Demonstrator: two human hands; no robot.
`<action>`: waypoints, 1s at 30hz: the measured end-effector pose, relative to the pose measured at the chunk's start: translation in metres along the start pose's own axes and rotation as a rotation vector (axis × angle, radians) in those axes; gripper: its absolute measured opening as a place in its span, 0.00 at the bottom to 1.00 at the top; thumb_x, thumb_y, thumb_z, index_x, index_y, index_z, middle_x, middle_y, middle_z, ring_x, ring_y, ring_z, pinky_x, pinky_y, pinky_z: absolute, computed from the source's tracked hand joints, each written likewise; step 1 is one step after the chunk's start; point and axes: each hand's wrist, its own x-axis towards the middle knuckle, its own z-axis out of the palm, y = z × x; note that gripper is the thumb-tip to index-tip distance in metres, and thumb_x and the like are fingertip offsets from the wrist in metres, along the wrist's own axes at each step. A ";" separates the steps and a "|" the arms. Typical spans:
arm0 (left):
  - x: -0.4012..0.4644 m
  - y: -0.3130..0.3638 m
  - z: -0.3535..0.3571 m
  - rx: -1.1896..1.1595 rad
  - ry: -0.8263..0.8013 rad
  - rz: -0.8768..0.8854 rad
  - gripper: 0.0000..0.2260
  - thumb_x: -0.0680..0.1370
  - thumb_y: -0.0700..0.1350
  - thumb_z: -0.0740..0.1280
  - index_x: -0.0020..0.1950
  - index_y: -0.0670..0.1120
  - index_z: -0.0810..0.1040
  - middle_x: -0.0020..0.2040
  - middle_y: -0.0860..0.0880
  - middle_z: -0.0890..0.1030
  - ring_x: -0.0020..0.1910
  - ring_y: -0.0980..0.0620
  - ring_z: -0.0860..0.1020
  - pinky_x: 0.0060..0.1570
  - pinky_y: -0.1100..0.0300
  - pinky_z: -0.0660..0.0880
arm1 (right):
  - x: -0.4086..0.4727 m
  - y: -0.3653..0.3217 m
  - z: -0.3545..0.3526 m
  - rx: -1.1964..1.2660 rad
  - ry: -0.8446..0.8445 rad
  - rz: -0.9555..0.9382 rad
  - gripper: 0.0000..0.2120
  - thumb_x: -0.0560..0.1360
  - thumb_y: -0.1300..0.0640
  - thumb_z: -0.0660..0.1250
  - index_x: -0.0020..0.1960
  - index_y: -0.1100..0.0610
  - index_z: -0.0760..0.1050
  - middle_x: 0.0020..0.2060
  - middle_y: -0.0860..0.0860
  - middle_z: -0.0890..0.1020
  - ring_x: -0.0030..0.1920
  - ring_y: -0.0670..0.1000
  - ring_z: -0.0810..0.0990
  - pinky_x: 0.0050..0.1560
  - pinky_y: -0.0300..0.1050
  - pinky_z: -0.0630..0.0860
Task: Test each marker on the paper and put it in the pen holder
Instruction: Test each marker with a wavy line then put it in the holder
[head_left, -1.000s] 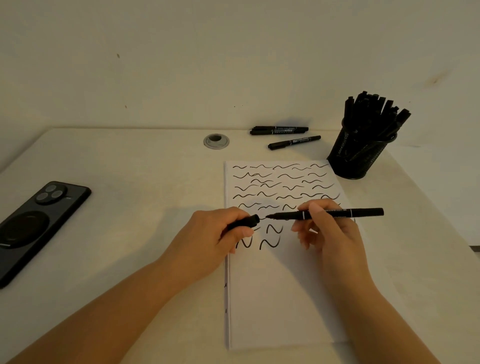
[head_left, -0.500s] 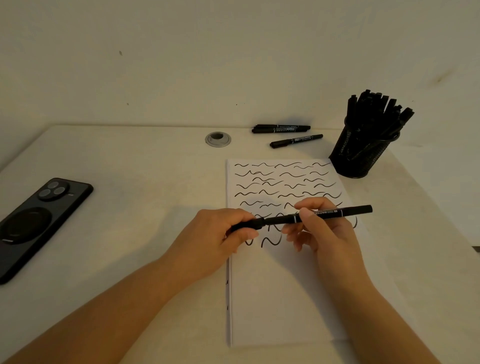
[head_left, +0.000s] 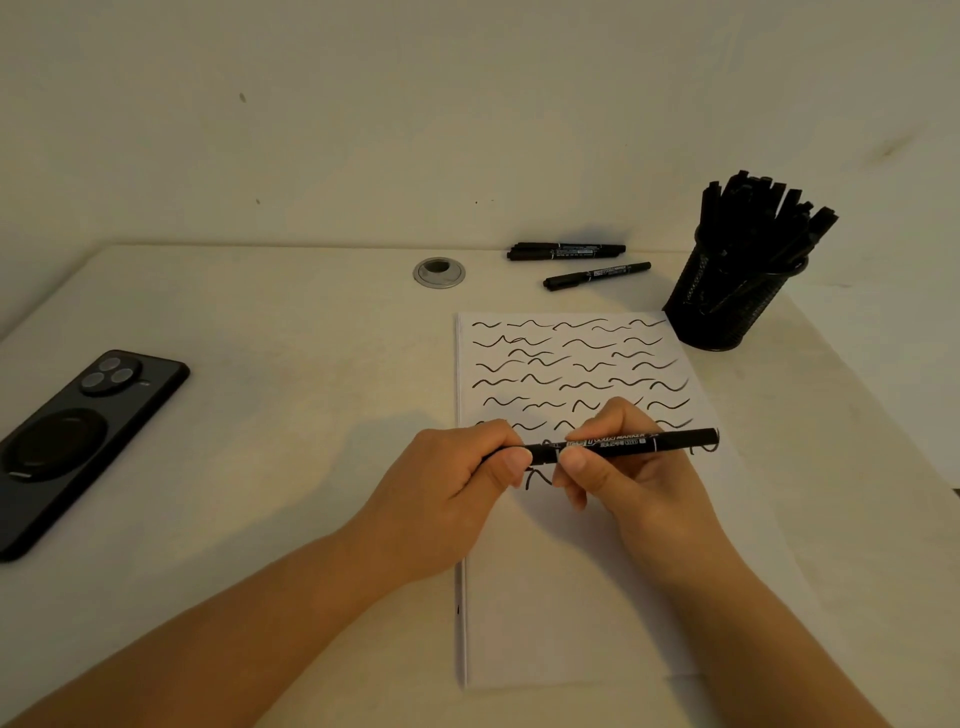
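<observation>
A black marker (head_left: 628, 444) lies level over the white paper (head_left: 597, 597), held at both ends of its left half. My left hand (head_left: 447, 483) pinches the cap end, and my right hand (head_left: 618, 467) grips the barrel beside it; the cap sits pushed onto the marker. The upper half of the paper carries several rows of black squiggles. A black mesh pen holder (head_left: 727, 301) stuffed with several black markers stands at the paper's far right corner. Loose markers lie beyond the paper: a close pair (head_left: 566, 251) and a single one (head_left: 597, 275).
A black phone (head_left: 78, 436) lies face down at the table's left edge. A round metal cable grommet (head_left: 439, 272) is set in the table near the wall. The table's right edge runs diagonally past the pen holder.
One second ago the cap in my left hand was apart from the marker tip. The two came together, and now the cap is pressed on, with both hands closer to each other.
</observation>
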 end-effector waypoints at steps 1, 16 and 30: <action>0.000 0.001 0.001 -0.014 0.000 -0.003 0.11 0.76 0.53 0.57 0.34 0.58 0.69 0.24 0.56 0.69 0.23 0.57 0.65 0.24 0.69 0.58 | -0.001 0.000 -0.001 -0.009 -0.012 -0.010 0.08 0.67 0.61 0.68 0.35 0.49 0.76 0.27 0.52 0.80 0.27 0.48 0.75 0.32 0.38 0.73; 0.007 0.005 -0.005 -0.024 0.034 -0.039 0.10 0.76 0.53 0.57 0.35 0.58 0.71 0.25 0.58 0.71 0.23 0.58 0.66 0.25 0.70 0.61 | 0.003 -0.002 -0.004 0.042 0.037 -0.020 0.04 0.67 0.59 0.68 0.37 0.51 0.79 0.29 0.51 0.80 0.30 0.49 0.77 0.32 0.38 0.74; 0.071 0.045 -0.016 0.152 0.007 0.042 0.08 0.69 0.60 0.63 0.41 0.58 0.76 0.31 0.58 0.79 0.33 0.60 0.77 0.32 0.67 0.71 | 0.026 -0.058 -0.040 -0.999 -0.080 -0.138 0.04 0.70 0.46 0.67 0.44 0.41 0.76 0.33 0.37 0.77 0.39 0.40 0.76 0.40 0.31 0.70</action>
